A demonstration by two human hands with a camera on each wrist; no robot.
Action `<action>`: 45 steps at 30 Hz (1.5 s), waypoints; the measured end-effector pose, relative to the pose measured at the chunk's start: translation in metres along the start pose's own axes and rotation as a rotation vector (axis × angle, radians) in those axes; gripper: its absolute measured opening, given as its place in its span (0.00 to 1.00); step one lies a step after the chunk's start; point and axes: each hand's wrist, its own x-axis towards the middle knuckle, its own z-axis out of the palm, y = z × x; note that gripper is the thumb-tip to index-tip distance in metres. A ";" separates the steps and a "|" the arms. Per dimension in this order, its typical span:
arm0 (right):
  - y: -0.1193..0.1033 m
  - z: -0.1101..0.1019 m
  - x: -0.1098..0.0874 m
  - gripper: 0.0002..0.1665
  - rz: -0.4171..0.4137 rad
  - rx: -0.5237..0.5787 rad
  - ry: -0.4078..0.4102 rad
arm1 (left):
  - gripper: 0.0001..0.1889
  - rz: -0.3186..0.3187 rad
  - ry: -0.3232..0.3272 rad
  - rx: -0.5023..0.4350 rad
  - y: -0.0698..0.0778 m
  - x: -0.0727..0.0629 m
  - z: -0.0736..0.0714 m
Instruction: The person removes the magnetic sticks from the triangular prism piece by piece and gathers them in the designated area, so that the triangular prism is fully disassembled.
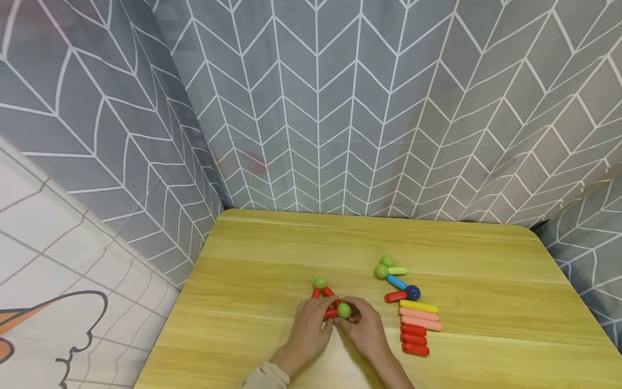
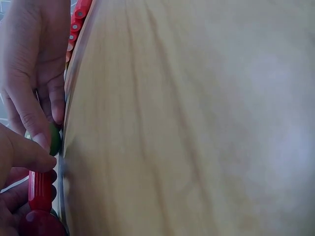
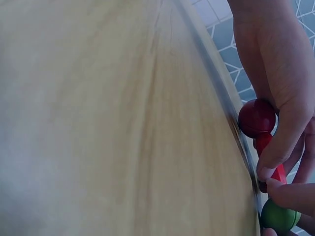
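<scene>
At the left, a cream sleeve [image 1: 268, 375] leads to the left hand [image 1: 308, 328], whose fingers and thumb pinch a short red rod [image 1: 330, 314] on the wooden table [image 1: 233, 302]. Just beyond it, a far green ball [image 1: 319, 282] joins two more red rods [image 1: 332, 295], one slanting toward the right hand, so the pieces appear set out as a triangle. A dark red ball [image 2: 42, 223] sits at the pinched rod's left end; the fingers hide it from above, and the dim wrist views do not settle how firmly the two meet. At the rod's other end, the right hand [image 1: 363, 327] grasps the near green ball [image 1: 344, 310] between thumb and fingers. Gripping both sides of this joint probably steadies ball and rod against each other. Both forearms come in from the near edge and converge, wrists low, fingers bent inward, thumbs almost meeting. Right of the hands, two loose green balls [image 1: 381, 271], a lime rod [image 1: 397, 270], a blue rod [image 1: 396, 282], a navy ball [image 1: 413, 293] and another red rod [image 1: 396, 296] form a zigzag. Below these, yellow, pink and red rods [image 1: 418, 314] lie side by side, presumably for easy picking.
</scene>
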 end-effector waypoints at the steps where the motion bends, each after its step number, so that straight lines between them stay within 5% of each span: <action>1: 0.000 0.000 0.000 0.25 0.000 0.001 -0.001 | 0.24 -0.002 -0.002 0.001 0.000 0.000 0.000; 33: 0.002 0.000 -0.001 0.21 0.011 0.009 0.043 | 0.20 0.016 0.023 0.051 0.000 -0.001 0.001; 45: -0.005 -0.019 -0.002 0.25 0.087 0.065 0.092 | 0.20 -0.011 -0.002 0.020 0.002 -0.001 0.000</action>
